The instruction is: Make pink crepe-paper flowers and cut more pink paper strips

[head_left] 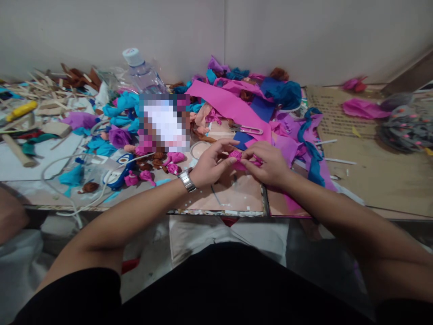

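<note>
- Coarsely pixelated, contents unreadable: a bright rectangle (165,124) amid the paper scraps.
- Partly covered by fingertips of the left hand (210,165) and right hand (269,163): crumpled pink paper (236,155), underside out of sight.
- Too small and faint to read: print on brown cardboard (355,180).
- Blurred near the right edge: a grey, dotted, rounded object (402,131), kind unclear.
- Cut off by the left edge: another person's bare limb (11,216), arm or leg uncertain.

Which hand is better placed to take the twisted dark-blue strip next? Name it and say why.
The right hand, I'd judge: the dark-blue strip lies out on its side, while the left hand would have to reach across. Both hands are at the pink paper, though.
</note>
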Demonstrator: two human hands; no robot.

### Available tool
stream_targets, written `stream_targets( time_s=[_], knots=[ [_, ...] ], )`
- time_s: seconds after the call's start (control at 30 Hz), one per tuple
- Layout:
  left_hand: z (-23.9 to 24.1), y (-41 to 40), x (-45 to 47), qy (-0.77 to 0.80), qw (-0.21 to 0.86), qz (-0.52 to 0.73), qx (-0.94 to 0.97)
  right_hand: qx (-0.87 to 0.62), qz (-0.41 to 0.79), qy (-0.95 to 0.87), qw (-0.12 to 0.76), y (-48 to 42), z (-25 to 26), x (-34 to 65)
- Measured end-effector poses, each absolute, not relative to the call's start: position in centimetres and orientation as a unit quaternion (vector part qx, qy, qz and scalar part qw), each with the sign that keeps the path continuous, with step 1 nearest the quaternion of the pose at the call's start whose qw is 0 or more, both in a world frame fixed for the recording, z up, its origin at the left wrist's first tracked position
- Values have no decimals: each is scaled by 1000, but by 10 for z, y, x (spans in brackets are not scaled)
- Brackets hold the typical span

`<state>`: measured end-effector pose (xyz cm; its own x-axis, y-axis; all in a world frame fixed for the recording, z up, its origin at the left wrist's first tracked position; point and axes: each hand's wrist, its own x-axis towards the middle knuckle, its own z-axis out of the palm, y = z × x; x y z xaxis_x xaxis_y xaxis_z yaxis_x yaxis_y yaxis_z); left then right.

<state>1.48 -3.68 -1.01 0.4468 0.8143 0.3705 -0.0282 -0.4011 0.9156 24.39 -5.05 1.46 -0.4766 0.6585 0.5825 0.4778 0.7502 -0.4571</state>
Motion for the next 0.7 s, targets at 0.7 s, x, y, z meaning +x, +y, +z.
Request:
stream_targets(
  time_s=[0.7],
  knots=[
    [-8, -37, 17, 304, 497, 458, 671, -348, 120, -837, 405, -51, 12, 240]
  ],
)
